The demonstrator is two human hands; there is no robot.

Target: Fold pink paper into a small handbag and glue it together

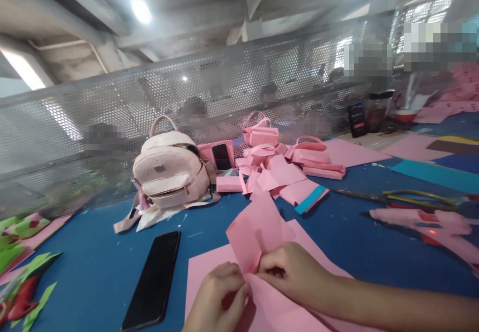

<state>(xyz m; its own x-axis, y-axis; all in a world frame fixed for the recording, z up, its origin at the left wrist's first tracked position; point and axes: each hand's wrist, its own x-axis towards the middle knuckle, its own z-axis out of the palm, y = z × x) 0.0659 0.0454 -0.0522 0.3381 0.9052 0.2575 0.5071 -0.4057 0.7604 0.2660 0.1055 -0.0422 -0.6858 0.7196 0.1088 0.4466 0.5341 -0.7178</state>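
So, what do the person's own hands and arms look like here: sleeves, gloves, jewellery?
Both are bare. The left hand shows only to the wrist at the bottom edge, with no glove or ring visible. The right hand is likewise ungloved, and the right forearm runs uncovered to the frame edge: no sleeve, watch or bracelet in view.
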